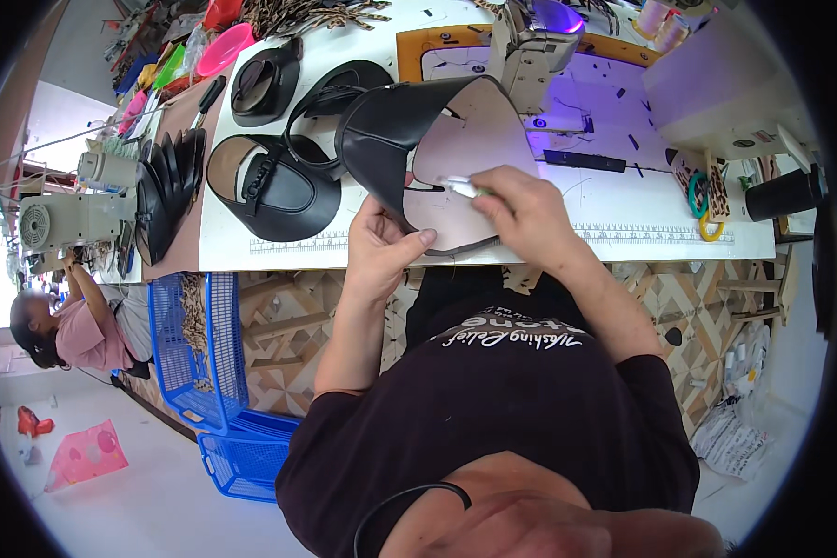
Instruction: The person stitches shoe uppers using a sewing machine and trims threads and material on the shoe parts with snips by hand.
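Note:
My left hand (384,246) grips the near edge of a black leather shoe upper (374,126), thumb on its pale lining and fingers beneath. The upper is raised and tilted, so its inner side shows. My right hand (533,216) pinches a small white tool (459,186), whose tip reaches the cut-out in the upper; its exact kind is unclear. To the left, on the white table (567,193), lie a black upper with a strap (293,200), another upper (268,86) behind it and a third one (344,82) partly under the held piece.
A sewing machine (528,60) with a purple-lit bed stands behind the upper. Scissors with teal handles (697,195) hang at the right. Stacked black pieces (167,191) lie far left. Blue baskets (200,372) stand below the table edge. A person in pink (93,330) works farther left.

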{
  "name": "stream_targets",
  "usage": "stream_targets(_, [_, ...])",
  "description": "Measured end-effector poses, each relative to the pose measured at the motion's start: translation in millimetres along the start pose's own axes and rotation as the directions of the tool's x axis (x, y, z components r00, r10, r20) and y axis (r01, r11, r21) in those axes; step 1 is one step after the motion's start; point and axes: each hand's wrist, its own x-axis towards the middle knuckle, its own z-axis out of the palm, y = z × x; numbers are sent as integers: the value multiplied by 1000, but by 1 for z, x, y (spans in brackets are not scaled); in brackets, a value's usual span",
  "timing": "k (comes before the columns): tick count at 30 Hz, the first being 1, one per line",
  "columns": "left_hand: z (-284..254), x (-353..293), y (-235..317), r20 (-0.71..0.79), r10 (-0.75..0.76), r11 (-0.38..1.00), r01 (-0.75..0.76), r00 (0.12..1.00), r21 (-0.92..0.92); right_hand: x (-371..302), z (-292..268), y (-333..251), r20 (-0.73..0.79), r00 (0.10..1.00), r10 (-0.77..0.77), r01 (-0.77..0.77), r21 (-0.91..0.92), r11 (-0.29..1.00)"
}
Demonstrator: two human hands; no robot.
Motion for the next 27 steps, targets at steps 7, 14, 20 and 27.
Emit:
stream_targets(7, [-7, 0, 5, 24, 32, 999, -31, 999, -41, 1, -2, -5, 103, 984, 142, -169, 342, 924])
stream_targets(14, [-39, -4, 104, -9, 303, 914, -288, 953, 286, 6, 8, -27, -100, 955, 281, -208, 451, 868])
stream_targets(20, [-130, 54, 228, -18, 655, 406, -331, 755, 852, 14, 24, -43, -127, 971, 202, -178, 180, 967])
stream_targets(27, [-251, 121, 265, 273, 665, -165, -220, 695, 961, 37, 34, -61, -11, 999, 45, -45, 11, 999])
